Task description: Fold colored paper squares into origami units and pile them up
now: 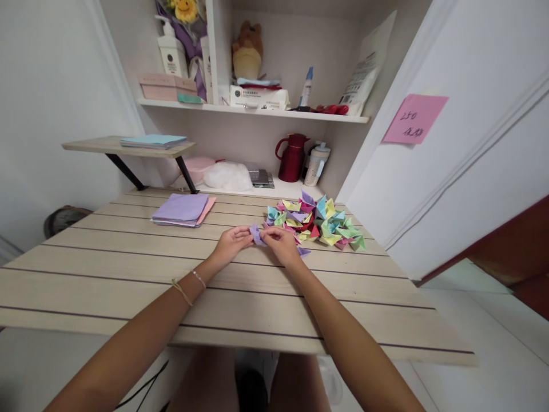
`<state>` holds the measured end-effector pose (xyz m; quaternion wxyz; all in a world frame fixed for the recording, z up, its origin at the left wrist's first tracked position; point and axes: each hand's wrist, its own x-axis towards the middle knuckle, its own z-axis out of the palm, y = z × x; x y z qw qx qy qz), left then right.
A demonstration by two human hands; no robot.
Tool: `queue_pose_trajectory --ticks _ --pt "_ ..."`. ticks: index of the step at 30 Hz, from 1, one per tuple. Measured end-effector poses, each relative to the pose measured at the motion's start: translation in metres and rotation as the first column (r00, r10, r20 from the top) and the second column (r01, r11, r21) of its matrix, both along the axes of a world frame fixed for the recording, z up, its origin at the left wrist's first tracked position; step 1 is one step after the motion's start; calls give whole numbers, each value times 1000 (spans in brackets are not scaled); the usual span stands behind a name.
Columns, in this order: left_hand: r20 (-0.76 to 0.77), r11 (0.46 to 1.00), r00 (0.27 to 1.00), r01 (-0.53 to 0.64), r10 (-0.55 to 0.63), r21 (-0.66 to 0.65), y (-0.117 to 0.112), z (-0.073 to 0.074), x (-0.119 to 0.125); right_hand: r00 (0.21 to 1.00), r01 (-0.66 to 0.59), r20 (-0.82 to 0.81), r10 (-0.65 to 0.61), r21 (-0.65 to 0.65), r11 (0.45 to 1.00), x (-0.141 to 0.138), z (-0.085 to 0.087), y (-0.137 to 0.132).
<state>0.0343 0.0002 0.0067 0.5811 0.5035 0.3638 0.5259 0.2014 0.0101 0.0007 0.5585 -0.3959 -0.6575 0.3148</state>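
Observation:
Between my hands, a little above the slatted table (240,297), is a small folded piece of purple paper (257,234). My left hand (233,243) pinches its left side, thumb and fingers closed on it. On the other side my right hand (281,241) grips the paper's right edge with its fingertips. Just beyond the right hand lies a heap of folded paper pieces (330,223) in purple, yellow, green, blue and pink. One purple folded piece (303,252) sits apart, partly behind my right wrist.
A stack of square paper (182,209), purple on top, lies at the table's back left. Blue sheets (153,141) rest on a small raised shelf (92,146). Behind the table stand a red jug (293,157) and a pale bottle (316,164). A pink note (415,119) hangs at right.

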Motion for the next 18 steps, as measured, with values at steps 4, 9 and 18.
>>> queue_pose_trajectory --ticks 4,9,18 --pt "-39 998 998 -48 49 32 0 1 -1 999 -20 50 19 17 1000 -4 3 -5" --pt "-51 989 990 -131 135 67 -1 2 -3 996 -70 -68 61 -140 988 -9 7 -10" --pt "-96 982 983 -147 158 115 -1 1 0 991 -127 20 132 -144 981 -12 5 -13"
